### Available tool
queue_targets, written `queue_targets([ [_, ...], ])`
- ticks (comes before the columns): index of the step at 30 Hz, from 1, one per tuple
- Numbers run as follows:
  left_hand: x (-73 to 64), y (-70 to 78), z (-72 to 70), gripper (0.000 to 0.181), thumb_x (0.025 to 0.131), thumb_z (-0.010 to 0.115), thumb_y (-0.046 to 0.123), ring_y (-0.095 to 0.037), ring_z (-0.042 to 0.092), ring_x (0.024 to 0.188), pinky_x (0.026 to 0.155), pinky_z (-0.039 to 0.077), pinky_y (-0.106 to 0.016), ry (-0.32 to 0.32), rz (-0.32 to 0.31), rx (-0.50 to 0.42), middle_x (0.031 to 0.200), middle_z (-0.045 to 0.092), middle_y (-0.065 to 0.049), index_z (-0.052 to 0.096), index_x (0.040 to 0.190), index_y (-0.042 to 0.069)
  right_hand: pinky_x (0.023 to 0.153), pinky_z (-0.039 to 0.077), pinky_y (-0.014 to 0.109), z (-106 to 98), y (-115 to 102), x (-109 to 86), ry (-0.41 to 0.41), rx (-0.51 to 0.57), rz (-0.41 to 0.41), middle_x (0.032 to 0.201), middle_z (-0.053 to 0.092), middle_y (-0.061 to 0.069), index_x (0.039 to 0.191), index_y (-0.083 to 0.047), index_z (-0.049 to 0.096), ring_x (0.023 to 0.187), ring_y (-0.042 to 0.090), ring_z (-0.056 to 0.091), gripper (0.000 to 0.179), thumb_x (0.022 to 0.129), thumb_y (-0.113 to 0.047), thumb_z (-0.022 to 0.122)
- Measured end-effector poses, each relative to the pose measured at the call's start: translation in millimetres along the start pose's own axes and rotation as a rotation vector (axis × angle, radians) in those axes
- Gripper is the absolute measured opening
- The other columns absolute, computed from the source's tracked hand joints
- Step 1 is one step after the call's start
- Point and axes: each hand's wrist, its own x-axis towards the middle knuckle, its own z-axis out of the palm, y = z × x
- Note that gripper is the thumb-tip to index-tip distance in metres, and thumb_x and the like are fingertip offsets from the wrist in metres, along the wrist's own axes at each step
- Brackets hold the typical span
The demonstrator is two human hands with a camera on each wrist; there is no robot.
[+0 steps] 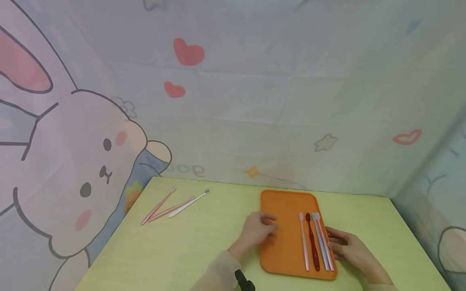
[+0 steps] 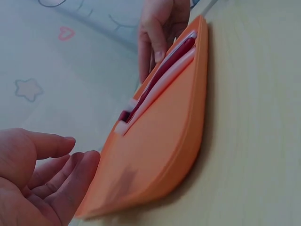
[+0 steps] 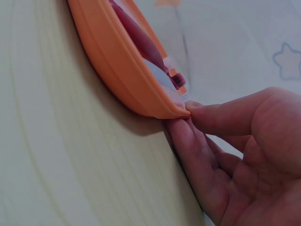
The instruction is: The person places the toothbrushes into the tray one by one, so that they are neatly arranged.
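Observation:
An orange tray (image 1: 285, 242) lies on the table, with several toothbrushes side by side along its right half. Among them are a pink toothbrush (image 1: 304, 242), a dark red toothbrush (image 1: 312, 242) and a blue-grey toothbrush (image 1: 320, 242). Over the tray's left edge is my left hand (image 1: 257, 229), its fingers loosely bent and holding nothing. My right hand (image 1: 350, 249) pinches the tray's right rim. In the right wrist view its thumb (image 3: 221, 117) lies on top of that rim, with fingers beneath.
At the table's back left lie two pink toothbrushes, one of them the outermost pink toothbrush (image 1: 158, 206), and a white toothbrush (image 1: 189, 203). A printed cloth backdrop (image 1: 233, 121) rises behind the pale yellow-green table (image 1: 145, 258).

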Motion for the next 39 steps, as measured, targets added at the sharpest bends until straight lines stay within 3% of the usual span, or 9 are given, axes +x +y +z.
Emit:
queue_targets([
  [10, -5.6, -4.4, -76.0, 0.025, 0.095, 0.076, 0.003, -0.027, 0.074, 0.071, 0.066, 0.066, -0.038, 0.024, 0.060, 0.078, 0.091, 0.074, -0.011, 0.073, 0.118, -0.008, 0.081, 0.063, 0.038, 0, 0, 3.3, 0.010, -0.020, 0.030, 0.147, 0.056, 0.031, 0.161, 0.006, 0.039, 0.114, 0.024, 0.066, 0.067, 0.103, -0.007, 0.070],
  [16, -13.6, -10.1, -121.4, 0.027, 0.096, 0.076, 0.005, -0.028, 0.075, 0.074, 0.069, 0.066, -0.038, 0.057, 0.069, 0.170, 0.091, 0.074, -0.009, 0.073, 0.118, -0.009, 0.081, 0.063, 0.039, -2, -3, 5.7, 0.005, -0.019, 0.043, 0.145, 0.057, 0.032, 0.160, 0.008, 0.038, 0.111, 0.024, 0.066, 0.066, 0.104, -0.007, 0.068],
  [26, -30.7, -22.6, -193.1, 0.022, 0.098, 0.076, 0.006, -0.028, 0.074, 0.078, 0.071, 0.065, -0.039, 0.167, 0.012, 0.228, 0.094, 0.073, -0.010, 0.074, 0.116, -0.006, 0.081, 0.062, 0.039, -5, -3, 11.3, -0.006, -0.013, 0.029, 0.149, 0.055, 0.032, 0.161, 0.007, 0.038, 0.113, 0.023, 0.066, 0.068, 0.103, -0.008, 0.070],
  [33, -39.1, -25.2, -231.5, 0.022, 0.098, 0.076, 0.005, -0.026, 0.075, 0.082, 0.073, 0.065, -0.039, 0.246, -0.041, 0.245, 0.094, 0.073, -0.009, 0.074, 0.116, -0.007, 0.080, 0.063, 0.039, -6, -3, 10.7, 0.003, -0.017, 0.023, 0.147, 0.056, 0.032, 0.160, 0.007, 0.039, 0.111, 0.023, 0.066, 0.066, 0.103, -0.006, 0.069],
  [39, -43.0, -29.1, -267.2, 0.027, 0.099, 0.074, 0.003, -0.028, 0.076, 0.084, 0.073, 0.066, -0.036, 0.284, -0.041, 0.237, 0.098, 0.074, -0.016, 0.070, 0.121, -0.012, 0.079, 0.063, 0.039, -5, -4, 10.7, 0.012, -0.011, 0.022, 0.144, 0.058, 0.031, 0.160, 0.007, 0.040, 0.111, 0.024, 0.066, 0.064, 0.103, -0.005, 0.068],
])
